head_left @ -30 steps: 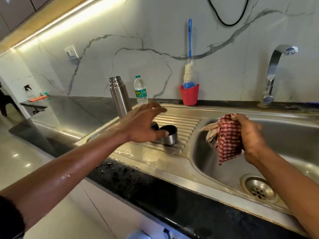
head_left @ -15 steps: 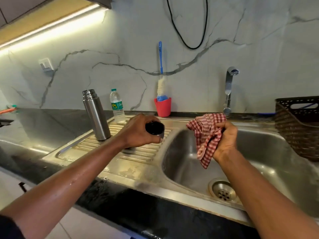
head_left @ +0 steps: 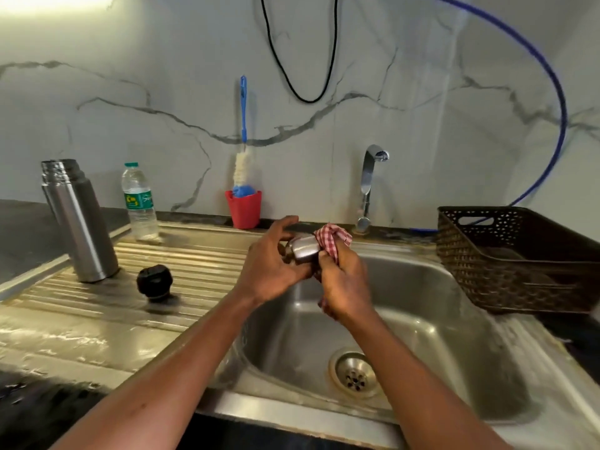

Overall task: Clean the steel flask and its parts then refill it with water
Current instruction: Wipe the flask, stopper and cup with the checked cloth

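Steel cup [head_left: 302,251] sits gripped in the left hand [head_left: 269,274], right hand [head_left: 344,287] apparently pinching checked cloth [head_left: 334,238] against it.

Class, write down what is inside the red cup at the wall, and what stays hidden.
A brush stands in the red cup; its white bristles and blue handle rise above the rim. The cup's wall hides the brush's lower end and anything else inside.

Over the sink [head_left: 422,319], a person's left hand [head_left: 269,271] grips a steel cup [head_left: 302,250] while the right hand [head_left: 344,287] presses a checked cloth [head_left: 332,238] against it.
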